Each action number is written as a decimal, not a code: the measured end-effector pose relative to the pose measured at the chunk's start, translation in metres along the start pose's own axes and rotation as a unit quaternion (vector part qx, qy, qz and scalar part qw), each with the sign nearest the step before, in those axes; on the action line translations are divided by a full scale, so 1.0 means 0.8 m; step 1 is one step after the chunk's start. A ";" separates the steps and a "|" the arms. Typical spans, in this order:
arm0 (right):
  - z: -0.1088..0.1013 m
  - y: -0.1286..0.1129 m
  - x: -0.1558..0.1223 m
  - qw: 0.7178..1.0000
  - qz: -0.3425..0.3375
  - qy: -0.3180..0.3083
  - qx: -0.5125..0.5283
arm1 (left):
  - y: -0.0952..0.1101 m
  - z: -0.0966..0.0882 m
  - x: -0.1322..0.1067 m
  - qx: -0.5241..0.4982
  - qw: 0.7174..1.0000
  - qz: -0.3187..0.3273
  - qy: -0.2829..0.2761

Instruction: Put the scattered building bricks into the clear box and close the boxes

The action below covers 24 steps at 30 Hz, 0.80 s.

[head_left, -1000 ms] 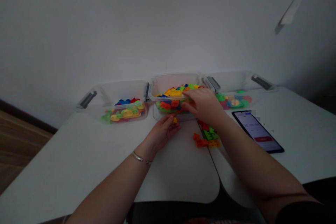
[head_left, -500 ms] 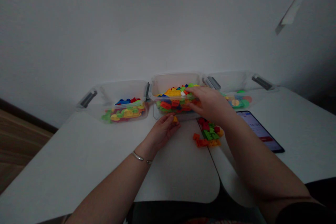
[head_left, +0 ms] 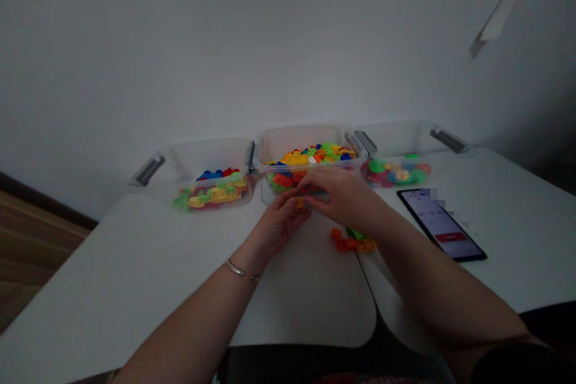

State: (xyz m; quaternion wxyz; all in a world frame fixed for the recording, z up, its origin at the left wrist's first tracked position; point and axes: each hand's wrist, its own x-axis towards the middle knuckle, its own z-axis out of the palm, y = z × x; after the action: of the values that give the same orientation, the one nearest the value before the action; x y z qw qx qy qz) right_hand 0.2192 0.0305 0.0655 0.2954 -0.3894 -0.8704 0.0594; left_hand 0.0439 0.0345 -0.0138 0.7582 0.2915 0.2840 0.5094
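My left hand (head_left: 282, 222) pinches a small yellow-orange building block (head_left: 300, 203) between thumb and fingers, just in front of the middle clear box (head_left: 310, 167). Over that block my right hand (head_left: 344, 195) is bent, thumb and forefinger closing around it at the left fingertips. Whether a second piece sits between the right fingers is hidden. Multicoloured blocks fill much of the middle box. Beneath the right hand, a group of orange blocks (head_left: 346, 244) and a partly covered green block (head_left: 355, 233) lie on the white table (head_left: 310, 306).
A left clear box (head_left: 211, 156) holds blue, red, yellow and green pieces. The right clear box (head_left: 396, 138) contains round coloured pieces. A lit phone (head_left: 443, 225) lies right of my forearm. Behind the boxes rises a wall (head_left: 270, 42). A seam divides the table.
My right hand has come out from over the middle box, down and left to the block in my left hand. It now covers most of the loose pile. My left hand stays nearly still.
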 end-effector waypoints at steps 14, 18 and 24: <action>0.027 0.008 0.004 0.989 -0.001 -0.145 0.002 | -0.006 -0.001 0.004 0.044 0.998 -0.001 -0.045; 0.020 0.010 0.007 0.987 -0.012 -0.151 0.059 | -0.005 0.000 0.002 0.048 0.998 0.000 -0.047; 0.006 0.007 0.007 0.972 0.011 -0.167 0.166 | -0.002 0.013 -0.008 0.027 0.998 0.000 -0.063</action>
State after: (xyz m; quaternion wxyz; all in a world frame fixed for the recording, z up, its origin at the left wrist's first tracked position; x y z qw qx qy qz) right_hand 0.2175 0.0388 0.0625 0.2057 -0.3290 -0.8812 0.2700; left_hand 0.0502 0.0262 -0.0070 0.7664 0.3435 0.2487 0.4824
